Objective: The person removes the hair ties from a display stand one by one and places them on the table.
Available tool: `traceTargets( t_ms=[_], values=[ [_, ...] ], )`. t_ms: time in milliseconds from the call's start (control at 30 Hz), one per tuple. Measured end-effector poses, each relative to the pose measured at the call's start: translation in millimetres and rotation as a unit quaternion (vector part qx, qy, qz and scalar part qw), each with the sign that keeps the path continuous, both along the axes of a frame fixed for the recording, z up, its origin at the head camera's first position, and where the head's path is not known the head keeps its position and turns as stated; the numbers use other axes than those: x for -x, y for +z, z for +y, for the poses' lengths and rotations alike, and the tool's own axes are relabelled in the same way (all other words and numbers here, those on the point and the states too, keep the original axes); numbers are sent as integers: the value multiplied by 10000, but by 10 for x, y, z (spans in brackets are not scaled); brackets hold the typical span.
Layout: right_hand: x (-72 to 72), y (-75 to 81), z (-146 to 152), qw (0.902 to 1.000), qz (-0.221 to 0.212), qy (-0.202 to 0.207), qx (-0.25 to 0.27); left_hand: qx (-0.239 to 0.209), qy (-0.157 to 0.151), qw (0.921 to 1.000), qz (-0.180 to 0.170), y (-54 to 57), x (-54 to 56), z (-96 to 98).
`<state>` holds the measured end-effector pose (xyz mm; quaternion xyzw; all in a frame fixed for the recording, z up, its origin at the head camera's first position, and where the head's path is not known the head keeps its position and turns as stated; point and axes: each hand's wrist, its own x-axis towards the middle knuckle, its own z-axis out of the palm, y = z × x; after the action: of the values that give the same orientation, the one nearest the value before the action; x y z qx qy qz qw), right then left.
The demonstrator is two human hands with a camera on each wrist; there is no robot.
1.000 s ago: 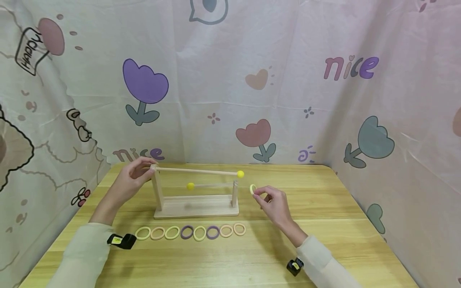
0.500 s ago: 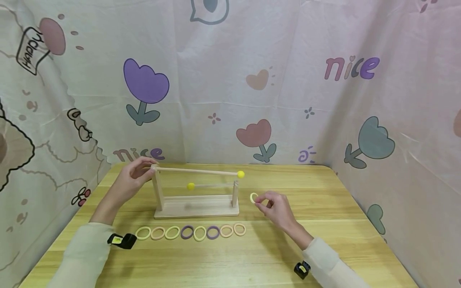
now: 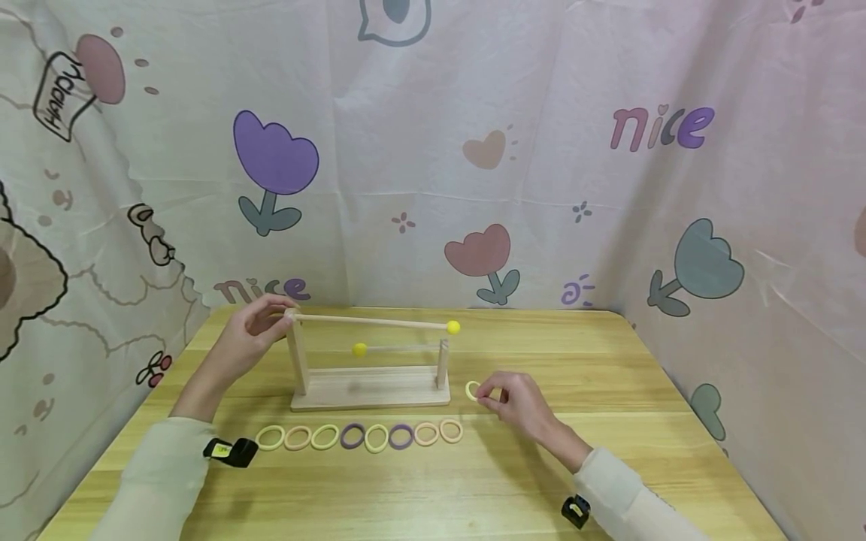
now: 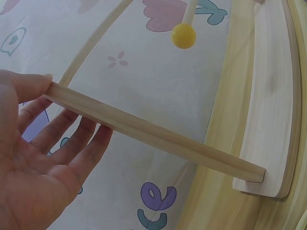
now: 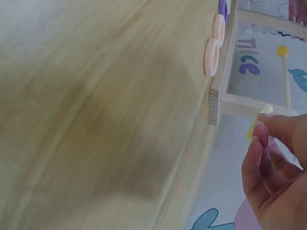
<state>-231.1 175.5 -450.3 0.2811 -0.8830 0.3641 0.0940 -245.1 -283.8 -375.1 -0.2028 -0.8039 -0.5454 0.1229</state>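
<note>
A wooden stand (image 3: 370, 388) has two uprights, each bearing a horizontal rod tipped with a yellow ball. My left hand (image 3: 246, 338) grips the top of its taller left post (image 4: 158, 132), thumb at the end and fingers along the far side. Between thumb and fingertips, my right hand (image 3: 517, 402) pinches a pale yellow ring (image 3: 471, 391), held up just right of the stand's base. In the right wrist view, the fingers partly hide this ring. Both rods, the upper (image 3: 372, 321) and the lower (image 3: 402, 348), carry no rings.
In front of the stand lies a row of rings in yellow, pink-orange and purple, including a purple ring (image 3: 401, 436) and a pink-orange ring (image 3: 451, 431) at the right end. A printed curtain (image 3: 406, 150) hangs behind the wooden table (image 3: 406, 496).
My right hand has come down and toward me with the yellow ring, from near the upper rod's height to beside the base. My left hand stays on the post.
</note>
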Motion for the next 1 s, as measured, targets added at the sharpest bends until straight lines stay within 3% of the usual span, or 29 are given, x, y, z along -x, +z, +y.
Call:
traceTargets(
  t_ms=[600, 1000],
  values=[
    [-59, -98, 92, 9963, 139, 665, -535, 127, 95, 9999, 8, 7, -7, 7],
    [-63, -151, 147, 9955, -52, 784, -537, 86, 45, 9999, 51, 4, -3, -1]
  ],
)
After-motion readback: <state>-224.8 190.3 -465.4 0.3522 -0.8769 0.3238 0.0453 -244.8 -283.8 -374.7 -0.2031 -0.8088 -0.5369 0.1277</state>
